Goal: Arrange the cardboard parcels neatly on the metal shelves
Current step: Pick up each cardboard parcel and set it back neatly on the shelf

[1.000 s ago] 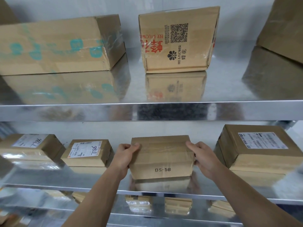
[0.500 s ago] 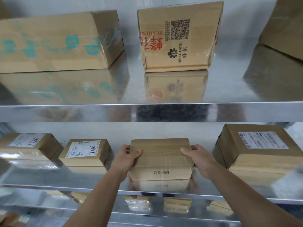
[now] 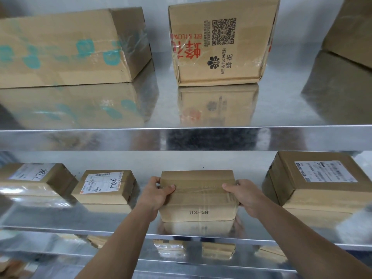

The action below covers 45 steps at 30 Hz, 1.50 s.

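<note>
A small taped cardboard parcel marked DS-5B [image 3: 198, 198] sits on the middle metal shelf [image 3: 60, 222]. My left hand [image 3: 158, 193] grips its left end, thumb on top. My right hand [image 3: 244, 195] grips its right end the same way. To its left stand two small labelled parcels, one [image 3: 104, 187] close by and another [image 3: 34, 179] at the far left. A larger labelled parcel [image 3: 322, 182] stands to the right. On the upper shelf [image 3: 281, 109] rest a long box with teal print [image 3: 66, 47] and a Bee & Flower box [image 3: 221, 41].
Another carton [image 3: 352, 31] shows partly at the upper right corner. Several small parcels [image 3: 218, 250] lie on a lower shelf below. The upper shelf's front lip [image 3: 181, 138] hangs just above my hands. Gaps of bare shelf lie on both sides of the held parcel.
The DS-5B parcel has slid a little deeper onto the middle shelf with both hands on it; my thumbs have moved further onto its top.
</note>
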### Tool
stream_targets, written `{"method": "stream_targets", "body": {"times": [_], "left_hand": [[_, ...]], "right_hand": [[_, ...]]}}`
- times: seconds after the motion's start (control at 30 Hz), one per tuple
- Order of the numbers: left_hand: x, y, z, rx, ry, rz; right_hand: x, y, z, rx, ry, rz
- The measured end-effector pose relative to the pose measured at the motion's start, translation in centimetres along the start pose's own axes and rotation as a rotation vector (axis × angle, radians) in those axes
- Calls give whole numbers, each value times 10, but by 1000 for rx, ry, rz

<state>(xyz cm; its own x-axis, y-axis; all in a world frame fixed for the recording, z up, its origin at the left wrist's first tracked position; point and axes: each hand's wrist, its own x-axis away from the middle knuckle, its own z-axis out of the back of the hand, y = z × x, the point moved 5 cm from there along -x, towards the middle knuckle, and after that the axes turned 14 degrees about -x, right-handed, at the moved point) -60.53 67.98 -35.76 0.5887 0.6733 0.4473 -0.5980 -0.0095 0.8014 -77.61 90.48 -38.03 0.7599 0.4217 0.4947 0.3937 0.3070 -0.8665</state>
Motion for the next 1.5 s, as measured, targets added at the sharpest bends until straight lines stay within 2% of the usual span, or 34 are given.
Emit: {"method": "stream_targets", "body": {"times": [0.3,0.5,0.9,1.33,1.43,1.5], "left_hand": [[4,3,1,-36,-20,2],[6,6,9,-22,-47,-47],[11,17,17,58,55,-78],[7,4,5,-17,50,-28],[10,5,-1,-55,101,-56],[12,4,-5,-75,131,-84]], "right_hand": [[6,-4,3,1,-34,-41],[17,-17,4,-191,-25,-33],[25,-30,5,-419,-32,17],[24,-21,-3,-325,7,73],[25,-21,-9,-239,29,154],[25,-18,-14,-223,44,145]]}}
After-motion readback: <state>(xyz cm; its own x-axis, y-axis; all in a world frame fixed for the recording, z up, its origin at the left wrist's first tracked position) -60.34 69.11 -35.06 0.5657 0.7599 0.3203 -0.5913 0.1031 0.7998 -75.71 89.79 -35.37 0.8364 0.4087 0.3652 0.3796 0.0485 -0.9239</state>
